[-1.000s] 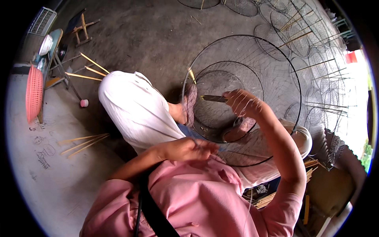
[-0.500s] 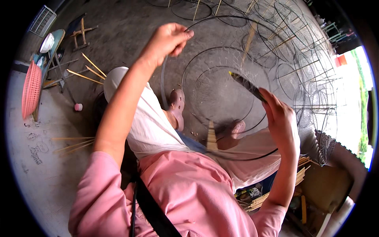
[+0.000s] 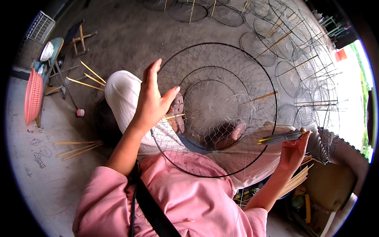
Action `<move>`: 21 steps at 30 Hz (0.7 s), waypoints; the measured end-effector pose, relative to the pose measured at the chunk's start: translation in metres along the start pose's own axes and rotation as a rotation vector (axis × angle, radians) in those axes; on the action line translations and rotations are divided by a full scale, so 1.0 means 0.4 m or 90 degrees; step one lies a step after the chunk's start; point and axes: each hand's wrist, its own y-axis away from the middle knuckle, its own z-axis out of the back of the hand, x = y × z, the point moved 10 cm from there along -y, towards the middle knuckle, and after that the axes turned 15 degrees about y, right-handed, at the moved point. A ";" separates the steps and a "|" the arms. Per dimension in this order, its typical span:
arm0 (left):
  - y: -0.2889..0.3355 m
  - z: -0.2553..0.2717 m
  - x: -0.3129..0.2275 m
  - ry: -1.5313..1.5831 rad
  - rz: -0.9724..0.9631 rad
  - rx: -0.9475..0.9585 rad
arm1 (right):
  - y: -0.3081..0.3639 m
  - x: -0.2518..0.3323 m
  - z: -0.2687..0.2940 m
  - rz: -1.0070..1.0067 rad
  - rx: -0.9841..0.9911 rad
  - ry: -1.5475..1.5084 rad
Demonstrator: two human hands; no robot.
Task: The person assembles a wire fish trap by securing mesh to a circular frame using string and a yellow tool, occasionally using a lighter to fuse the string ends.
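Note:
In front of my lap sits a round net [image 3: 215, 91] of thin mesh on black hoops, the widest hoop [image 3: 221, 43] facing up and smaller rings within it. My left hand [image 3: 151, 96] is open at its left edge, thumb and fingers spread apart; whether the palm touches the hoop I cannot tell. To the right of the net, my right hand [image 3: 295, 144] pinches a netting needle [image 3: 281, 138], wound with grey twine and yellow at the tip. Short bamboo sticks [image 3: 259, 97] cross the net's sides. A thin thread hangs below the hoop.
Several similar hoop nets [image 3: 290, 79] with bamboo sticks spread over the floor at the far right. Bamboo strips [image 3: 296, 179] lie in a container by my right side. At the left are a pink basket [image 3: 34, 96], a white bowl [image 3: 47, 51] and a small folding stool [image 3: 80, 39].
The net's large hoop has turned from tilted to nearly level. My left hand has come down and opened from a closed grip. My right hand has lowered, and the netting needle now lies nearly level.

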 end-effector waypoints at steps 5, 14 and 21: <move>0.123 -0.001 0.026 0.179 0.178 0.051 | 0.071 0.051 0.110 0.027 -0.239 -0.031; -0.030 -0.152 -0.185 0.053 0.155 0.177 | 0.243 0.251 0.008 0.091 -0.038 0.247; -0.050 -0.283 -0.092 -0.136 0.199 0.305 | 0.353 0.233 -0.109 0.126 0.069 0.267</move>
